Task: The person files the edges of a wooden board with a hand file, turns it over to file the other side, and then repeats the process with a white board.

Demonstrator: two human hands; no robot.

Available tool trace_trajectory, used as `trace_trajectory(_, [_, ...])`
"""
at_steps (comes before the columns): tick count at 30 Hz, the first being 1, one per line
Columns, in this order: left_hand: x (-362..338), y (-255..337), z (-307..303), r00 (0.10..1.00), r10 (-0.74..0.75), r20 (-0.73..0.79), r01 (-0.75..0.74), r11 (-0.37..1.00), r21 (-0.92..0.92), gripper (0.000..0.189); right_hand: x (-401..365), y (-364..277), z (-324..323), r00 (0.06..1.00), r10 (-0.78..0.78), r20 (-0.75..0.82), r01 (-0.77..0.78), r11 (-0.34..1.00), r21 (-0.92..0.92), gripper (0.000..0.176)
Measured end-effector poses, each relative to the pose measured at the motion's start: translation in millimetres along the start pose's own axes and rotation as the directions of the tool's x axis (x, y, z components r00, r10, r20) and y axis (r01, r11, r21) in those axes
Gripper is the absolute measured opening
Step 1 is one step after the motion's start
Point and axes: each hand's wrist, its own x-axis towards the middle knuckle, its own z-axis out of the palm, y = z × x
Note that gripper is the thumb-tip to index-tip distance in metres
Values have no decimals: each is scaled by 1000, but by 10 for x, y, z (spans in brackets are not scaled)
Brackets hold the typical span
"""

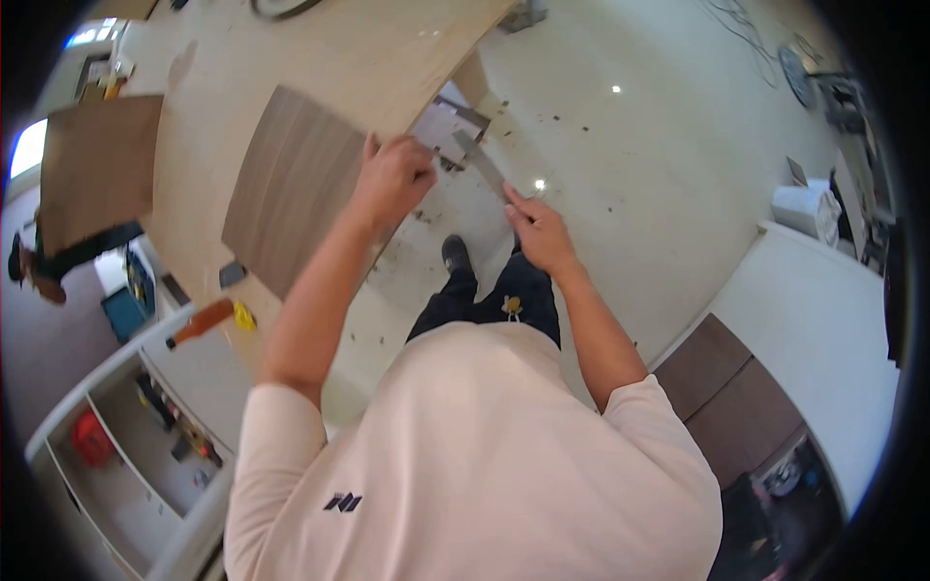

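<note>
Shirt: closest to my lens, a pale pink shirt point(475, 436) fills the bottom of the view, with dark trousers and a black shoe point(455, 254) beyond it.
Left hand: I see the left hand point(392, 179) curled closed, pinching a small grey sheet piece point(436, 124).
Grey sheet piece: it sits at the edge of the light wooden board point(320, 58), near the brown panel point(291, 184) lying on that board.
Right hand: the right hand point(538, 232) is clenched round the lower end of a flat metal tool point(481, 163).
Flat metal tool: it slants up and left, tip meeting the grey sheet piece; I cannot tell what kind of tool it is.
Floor: the pale floor point(630, 145) has dark scraps scattered below the hands.
Left edge: an orange-handled tool point(199, 322) lies on a white unit, and another person point(39, 261) stands well apart.
</note>
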Motion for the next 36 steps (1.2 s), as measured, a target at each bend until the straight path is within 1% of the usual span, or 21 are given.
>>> trace_trajectory(1, [99,-20,-43,991,-48,124,48,999,9,12,-15,31,-32,1000,-19,21,19,1000,-18,40])
trace_trajectory(3, [294,-17,-148,942,-97,322,90,995,36,13,-1,47,-110,999,-5,43,5,1000,-13,40])
trace_trajectory(6, [369,-40,-103,899,-190,396,204,979,5,13,-23,80,-250,998,15,54,-16,1000,12,40])
trace_trajectory(9, [360,-25,-75,919,-248,305,263,965,-8,15,-4,107,-358,1000,-9,27,8,998,64,41])
trace_trajectory(10, [310,-61,-104,947,-259,191,277,958,-71,16,-12,99,-380,1000,-23,14,22,996,84,41])
trace_trajectory(12, [190,-155,-177,954,-294,-53,278,940,-199,20,-2,16,-445,997,63,49,-69,990,121,44])
trace_trajectory(13, [90,-182,-166,926,-318,-204,271,936,-227,23,-4,-46,-474,992,102,75,-112,985,134,46])
trace_trajectory(14, [-68,-198,-146,870,-342,-355,265,931,-250,26,0,-54,-481,997,43,58,-49,994,97,49])
trace_trajectory(15, [-273,-229,-123,786,-364,-500,260,928,-266,30,19,-37,-462,999,-24,49,21,998,62,51])
trace_trajectory(16, [-483,-164,-44,774,-321,-546,273,947,-169,34,44,-74,-428,994,-97,50,95,995,30,54])
trace_trajectory(17, [-642,-43,104,760,-280,-586,296,953,-70,40,63,-143,-409,993,-84,84,81,996,41,56])
trace_trajectory(19, [-765,83,501,802,-262,-537,307,952,-6,47,105,-316,-354,987,-55,149,47,997,53,60])
trace_trajectory(22, [-913,206,780,792,-282,-542,409,904,128,53,150,-588,-265,965,-153,214,146,988,52,59])
trace_trajectory(25, [-1345,84,864,730,-401,-553,518,853,65,55,235,-745,-224,917,-197,348,187,980,60,60])
trace_trajectory(28, [-1941,10,951,645,-543,-537,668,742,52,55,373,-835,-102,891,-206,404,246,968,-48,60])
trace_trajectory(30, [-2207,40,1029,567,-616,-547,719,694,-37,55,341,-1051,-44,885,-104,453,182,974,-132,60])
trace_trajectory(31, [-2275,116,1063,530,-650,-545,741,668,-77,56,306,-1142,-43,880,-49,472,146,974,-173,60])
trace_trajectory(34, [-2333,343,1124,442,-720,-536,794,592,-141,64,348,-1048,30,858,-171,485,268,953,-139,59])
trace_trajectory(36, [-2316,515,1161,380,-758,-531,799,558,-224,68,336,-1069,53,859,-141,493,246,957,-156,58])
